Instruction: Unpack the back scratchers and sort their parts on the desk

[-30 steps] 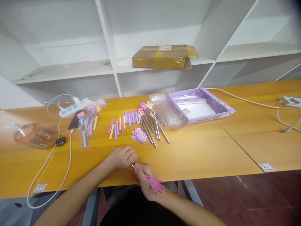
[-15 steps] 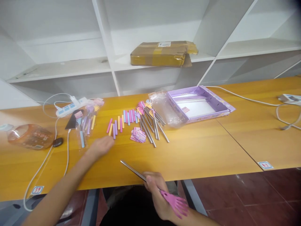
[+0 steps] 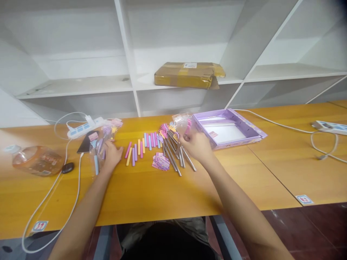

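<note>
My right hand (image 3: 199,146) is closed around a pink hand-shaped back scratcher (image 3: 188,126), just right of a pile of back scratchers (image 3: 173,155) with steel rods and coloured hand-shaped heads. Most of the held rod is hidden. At the left, my left hand (image 3: 112,155) lies against several bagged back scratchers (image 3: 96,160), thumb apart from the fingers; its fingertips are partly hidden. Between the hands, coloured handle tubes (image 3: 133,157) lie in rows beside a stack of pink printed cards (image 3: 161,161).
A purple open box (image 3: 230,142) stands right of the pile, by a clear plastic bag (image 3: 180,119). At left are a power strip (image 3: 86,128), a black phone (image 3: 84,144), an orange drink bottle (image 3: 38,160) and white cables. A taped carton (image 3: 184,76) sits on the shelf.
My right hand has carried the pink back scratcher from the table's front edge up to the pile. My left hand has moved left from the tubes to the bagged back scratchers, its fingers opening.
</note>
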The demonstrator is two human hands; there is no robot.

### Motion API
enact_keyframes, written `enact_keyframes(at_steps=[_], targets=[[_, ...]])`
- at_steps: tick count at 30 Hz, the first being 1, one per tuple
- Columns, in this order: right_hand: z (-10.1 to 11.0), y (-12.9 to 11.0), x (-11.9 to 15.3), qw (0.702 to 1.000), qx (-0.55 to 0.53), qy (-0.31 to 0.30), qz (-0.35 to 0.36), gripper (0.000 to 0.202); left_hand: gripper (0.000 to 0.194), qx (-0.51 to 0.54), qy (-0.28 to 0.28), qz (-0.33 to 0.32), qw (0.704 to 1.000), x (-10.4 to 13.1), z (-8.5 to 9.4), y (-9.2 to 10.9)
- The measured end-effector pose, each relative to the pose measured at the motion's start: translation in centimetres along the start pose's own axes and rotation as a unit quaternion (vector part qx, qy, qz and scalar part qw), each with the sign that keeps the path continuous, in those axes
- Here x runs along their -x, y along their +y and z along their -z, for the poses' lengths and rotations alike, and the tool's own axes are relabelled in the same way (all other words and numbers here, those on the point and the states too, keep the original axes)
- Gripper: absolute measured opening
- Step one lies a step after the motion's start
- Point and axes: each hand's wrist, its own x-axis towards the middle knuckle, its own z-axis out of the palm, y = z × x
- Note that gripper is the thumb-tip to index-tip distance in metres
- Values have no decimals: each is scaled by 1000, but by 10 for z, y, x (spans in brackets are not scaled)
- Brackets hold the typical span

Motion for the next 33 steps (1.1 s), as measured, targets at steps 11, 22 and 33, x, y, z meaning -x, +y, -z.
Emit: enact_keyframes(at_steps=[11, 22, 33], targets=[[-65, -8, -92, 975, 149, -161, -45, 47, 32, 18, -36, -94, 995, 22, -3, 7], [-66, 24, -42, 982, 161, -97, 8, 46, 48, -186, -28, -83, 979, 10, 34, 2], [-71, 79, 32, 972, -115, 160, 132, 50, 48, -241, -33, 3, 970, 1, 21, -13]])
